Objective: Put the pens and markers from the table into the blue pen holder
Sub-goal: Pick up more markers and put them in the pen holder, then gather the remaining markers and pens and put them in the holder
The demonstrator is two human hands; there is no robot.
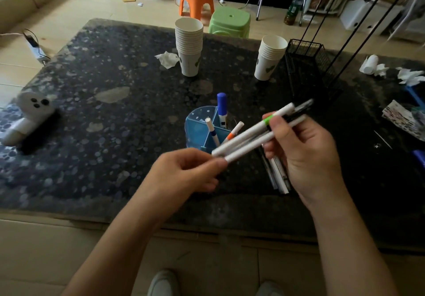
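The blue pen holder (198,127) stands mid-table with a blue-capped marker (222,109), a white pen with a blue band (212,131) and one with an orange band (235,132) in it. My right hand (305,155) grips a bundle of pens (255,132), among them a white one with a green band and a dark one, slanting up to the right. My left hand (190,169) pinches the bundle's lower left ends, just in front of the holder. More pens (279,176) hang below my right hand; whether they lie on the table I cannot tell.
Two stacks of paper cups (189,42) (269,57) stand behind the holder, and a black mesh basket (308,70) to the right. Crumpled tissues (167,59) and clutter lie at the right edge. A white roll-shaped toy (30,116) rests at the left.
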